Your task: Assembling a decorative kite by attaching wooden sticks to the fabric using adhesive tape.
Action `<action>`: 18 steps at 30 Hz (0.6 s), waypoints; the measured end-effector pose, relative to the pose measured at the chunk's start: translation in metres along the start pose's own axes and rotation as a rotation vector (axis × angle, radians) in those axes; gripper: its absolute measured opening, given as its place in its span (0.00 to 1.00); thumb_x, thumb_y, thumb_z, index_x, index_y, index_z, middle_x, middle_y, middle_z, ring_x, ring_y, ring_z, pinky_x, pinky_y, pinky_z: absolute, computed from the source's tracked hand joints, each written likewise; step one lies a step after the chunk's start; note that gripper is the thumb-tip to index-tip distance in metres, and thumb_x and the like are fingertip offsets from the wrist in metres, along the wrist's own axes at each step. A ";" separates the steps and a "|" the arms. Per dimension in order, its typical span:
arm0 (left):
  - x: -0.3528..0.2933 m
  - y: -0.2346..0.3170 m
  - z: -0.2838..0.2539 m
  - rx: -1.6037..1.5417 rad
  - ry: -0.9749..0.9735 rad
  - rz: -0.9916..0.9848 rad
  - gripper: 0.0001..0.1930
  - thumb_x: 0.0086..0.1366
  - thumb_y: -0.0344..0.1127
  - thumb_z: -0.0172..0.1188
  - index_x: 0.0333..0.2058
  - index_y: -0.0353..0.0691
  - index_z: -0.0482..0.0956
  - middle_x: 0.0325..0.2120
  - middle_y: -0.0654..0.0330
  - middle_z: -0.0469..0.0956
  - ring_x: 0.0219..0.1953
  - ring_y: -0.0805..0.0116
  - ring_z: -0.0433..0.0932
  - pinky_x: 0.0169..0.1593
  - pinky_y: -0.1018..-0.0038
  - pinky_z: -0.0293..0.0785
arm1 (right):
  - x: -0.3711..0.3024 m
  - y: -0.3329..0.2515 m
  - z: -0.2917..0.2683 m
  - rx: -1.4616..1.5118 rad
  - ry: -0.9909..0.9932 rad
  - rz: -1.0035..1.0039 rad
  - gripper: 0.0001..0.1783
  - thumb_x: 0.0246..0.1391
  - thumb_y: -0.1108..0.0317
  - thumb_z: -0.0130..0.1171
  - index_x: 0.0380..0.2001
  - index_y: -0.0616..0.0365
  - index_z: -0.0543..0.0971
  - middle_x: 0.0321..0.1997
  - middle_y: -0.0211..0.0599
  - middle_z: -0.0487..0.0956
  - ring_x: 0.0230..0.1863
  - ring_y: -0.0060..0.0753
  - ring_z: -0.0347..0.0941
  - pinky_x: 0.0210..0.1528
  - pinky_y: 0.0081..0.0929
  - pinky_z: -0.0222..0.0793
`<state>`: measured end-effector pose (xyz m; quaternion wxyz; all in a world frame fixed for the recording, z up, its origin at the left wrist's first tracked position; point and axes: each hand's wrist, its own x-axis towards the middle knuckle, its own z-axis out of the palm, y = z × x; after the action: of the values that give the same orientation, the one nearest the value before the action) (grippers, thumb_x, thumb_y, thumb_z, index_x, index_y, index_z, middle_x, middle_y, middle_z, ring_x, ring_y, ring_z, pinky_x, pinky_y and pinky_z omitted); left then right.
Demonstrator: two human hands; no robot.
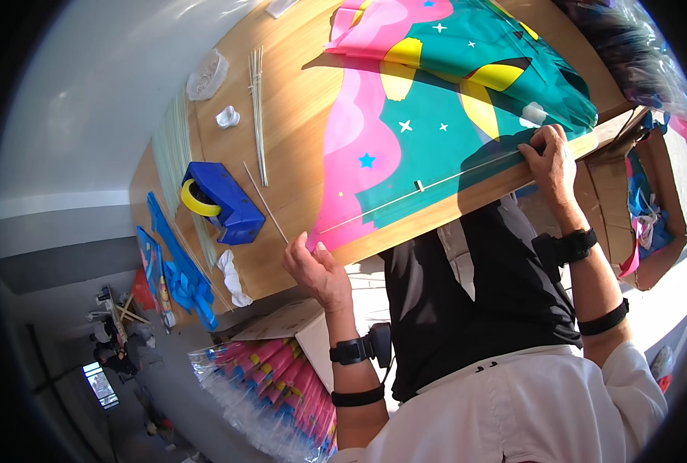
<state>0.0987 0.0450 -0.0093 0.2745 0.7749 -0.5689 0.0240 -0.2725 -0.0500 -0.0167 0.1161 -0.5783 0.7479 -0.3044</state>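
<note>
A thin, shiny printed sheet (pixel 428 116), pink and teal with yellow shapes and stars, lies over the table and is bunched up toward its far right. Along its near edge runs a thin pale rod (pixel 459 174) with a small light clip-like piece (pixel 419 186) on it. My left hand (pixel 318 270) is closed at the sheet's near left corner, its fingertips pinching the edge; the rod's left end is close by. At the rod's other end, my right hand (pixel 551 166) pinches it against the sheet. Another thin stick (pixel 265 202) lies beside my left fingers.
Left on the wooden table (pixel 297 100) are a blue tape dispenser (pixel 227 204), bundled sticks (pixel 258 116), a clear plastic bag (pixel 207 76) and blue ribbons (pixel 181 278). Wrapped colourful packs (pixel 281 393) stand below left. An open cardboard box (pixel 659 255) is at right.
</note>
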 end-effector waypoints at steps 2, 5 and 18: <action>-0.014 0.017 -0.002 0.132 -0.077 0.210 0.26 0.61 0.32 0.58 0.58 0.35 0.64 0.58 0.48 0.65 0.60 0.53 0.63 0.62 0.55 0.58 | -0.001 0.001 0.003 0.015 0.002 -0.004 0.14 0.44 0.65 0.67 0.25 0.60 0.72 0.33 0.37 0.70 0.33 0.43 0.72 0.35 0.36 0.69; -0.023 0.028 0.005 0.202 -0.306 0.256 0.36 0.63 0.38 0.58 0.66 0.36 0.53 0.67 0.48 0.52 0.70 0.51 0.49 0.69 0.50 0.45 | -0.001 -0.001 0.002 0.033 -0.001 0.006 0.14 0.43 0.65 0.67 0.25 0.60 0.72 0.33 0.37 0.71 0.33 0.43 0.72 0.35 0.36 0.69; -0.026 0.021 0.009 0.263 -0.398 0.244 0.37 0.65 0.42 0.56 0.67 0.37 0.51 0.70 0.51 0.47 0.71 0.53 0.46 0.69 0.47 0.40 | 0.001 -0.003 -0.005 0.094 -0.025 0.088 0.10 0.44 0.70 0.65 0.24 0.57 0.73 0.34 0.35 0.72 0.35 0.41 0.74 0.37 0.35 0.70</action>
<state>0.0684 0.0587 -0.0179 0.0494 0.7191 -0.6928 -0.0223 -0.2728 -0.0499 -0.0110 0.1658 -0.5428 0.7559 -0.3263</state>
